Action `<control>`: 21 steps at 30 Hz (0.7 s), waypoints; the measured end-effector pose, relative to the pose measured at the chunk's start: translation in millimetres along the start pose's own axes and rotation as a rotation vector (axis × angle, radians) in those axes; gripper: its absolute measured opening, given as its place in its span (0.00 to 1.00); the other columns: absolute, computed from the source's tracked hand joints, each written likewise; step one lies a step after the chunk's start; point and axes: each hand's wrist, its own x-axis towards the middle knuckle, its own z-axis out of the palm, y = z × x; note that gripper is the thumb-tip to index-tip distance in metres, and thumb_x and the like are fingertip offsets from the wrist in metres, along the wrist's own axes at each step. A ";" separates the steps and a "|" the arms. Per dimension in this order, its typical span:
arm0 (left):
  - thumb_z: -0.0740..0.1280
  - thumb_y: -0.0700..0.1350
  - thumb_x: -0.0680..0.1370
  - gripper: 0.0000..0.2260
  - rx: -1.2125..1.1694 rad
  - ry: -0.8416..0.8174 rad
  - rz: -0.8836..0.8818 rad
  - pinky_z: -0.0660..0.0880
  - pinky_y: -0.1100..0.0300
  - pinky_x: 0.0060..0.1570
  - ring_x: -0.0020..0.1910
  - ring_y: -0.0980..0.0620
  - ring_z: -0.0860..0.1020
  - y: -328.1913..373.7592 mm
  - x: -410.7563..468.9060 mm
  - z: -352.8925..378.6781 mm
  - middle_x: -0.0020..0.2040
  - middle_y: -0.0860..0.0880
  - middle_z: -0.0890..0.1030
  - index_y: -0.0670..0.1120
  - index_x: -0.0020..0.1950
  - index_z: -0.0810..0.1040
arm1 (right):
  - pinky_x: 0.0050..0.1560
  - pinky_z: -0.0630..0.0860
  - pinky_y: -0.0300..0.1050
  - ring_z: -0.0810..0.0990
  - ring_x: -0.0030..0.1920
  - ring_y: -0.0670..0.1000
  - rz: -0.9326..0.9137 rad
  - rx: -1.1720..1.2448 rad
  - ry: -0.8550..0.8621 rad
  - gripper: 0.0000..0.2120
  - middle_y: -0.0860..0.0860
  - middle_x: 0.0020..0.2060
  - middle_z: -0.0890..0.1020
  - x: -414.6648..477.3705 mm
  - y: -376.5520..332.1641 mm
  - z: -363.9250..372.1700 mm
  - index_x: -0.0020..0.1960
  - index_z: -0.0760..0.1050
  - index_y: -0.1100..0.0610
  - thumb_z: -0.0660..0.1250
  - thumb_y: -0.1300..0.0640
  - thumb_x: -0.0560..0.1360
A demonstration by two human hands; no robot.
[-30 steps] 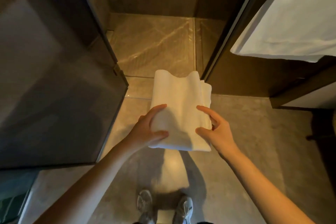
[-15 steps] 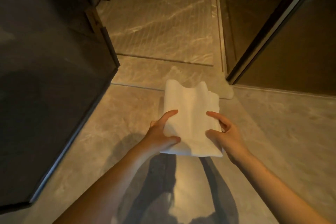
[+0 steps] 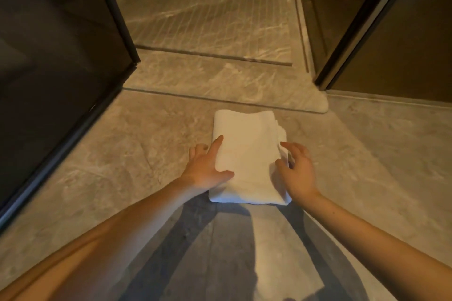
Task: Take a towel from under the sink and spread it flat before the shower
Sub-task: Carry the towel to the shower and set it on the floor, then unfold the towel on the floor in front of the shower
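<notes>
We note the towel [image 3: 247, 154] lies folded in a thick stack on the floor [image 3: 122, 154], just before the shower sill [image 3: 220, 80]. The left hand [image 3: 203, 168] rests on its left edge, thumb and forefinger straight. The right hand [image 3: 297, 173] touches the right edge, fingers loosely bent, gripping nothing. We judge fetching done; unfolding and flattening remain.

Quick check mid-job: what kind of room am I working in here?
Most likely a bathroom, at the shower entrance: a grooved marble shower floor with a slot drain ahead, a dark glass door at left, a folded white towel on the tiles.
</notes>
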 end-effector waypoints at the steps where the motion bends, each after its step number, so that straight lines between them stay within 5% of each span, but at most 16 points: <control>1: 0.66 0.61 0.72 0.42 0.068 0.053 0.052 0.57 0.51 0.68 0.73 0.49 0.49 3.7 2.3 -4.3 0.75 0.49 0.54 0.61 0.77 0.44 | 0.67 0.65 0.47 0.67 0.70 0.57 -0.068 -0.123 0.010 0.21 0.57 0.72 0.68 4.8 -3.8 0.4 0.70 0.71 0.55 0.65 0.59 0.78; 4: 0.58 0.58 0.79 0.34 0.246 0.198 0.212 0.44 0.52 0.75 0.77 0.52 0.41 18.9 8.6 -3.3 0.80 0.53 0.44 0.56 0.79 0.42 | 0.74 0.55 0.50 0.58 0.76 0.56 -0.242 -0.290 -0.050 0.23 0.55 0.76 0.61 15.8 -19.9 7.8 0.75 0.64 0.54 0.59 0.53 0.81; 7: 0.52 0.54 0.82 0.28 0.368 0.231 0.283 0.37 0.55 0.74 0.78 0.52 0.41 33.5 12.8 14.9 0.80 0.51 0.45 0.52 0.79 0.45 | 0.77 0.50 0.51 0.52 0.78 0.53 -0.335 -0.433 -0.140 0.25 0.52 0.78 0.57 19.9 -26.0 21.7 0.78 0.58 0.54 0.53 0.51 0.82; 13: 0.46 0.54 0.83 0.26 0.496 0.128 0.264 0.39 0.53 0.76 0.78 0.52 0.41 29.0 28.1 42.9 0.80 0.49 0.46 0.48 0.80 0.45 | 0.77 0.42 0.50 0.45 0.79 0.51 -0.315 -0.545 -0.260 0.26 0.50 0.79 0.52 12.0 5.4 40.7 0.79 0.50 0.52 0.48 0.49 0.83; 21: 0.43 0.55 0.80 0.28 0.592 0.228 0.407 0.44 0.51 0.76 0.78 0.49 0.50 16.0 17.9 66.8 0.79 0.46 0.55 0.45 0.79 0.54 | 0.75 0.41 0.48 0.46 0.79 0.51 -0.337 -0.569 -0.218 0.28 0.50 0.79 0.52 -16.2 40.1 44.0 0.79 0.49 0.51 0.45 0.45 0.81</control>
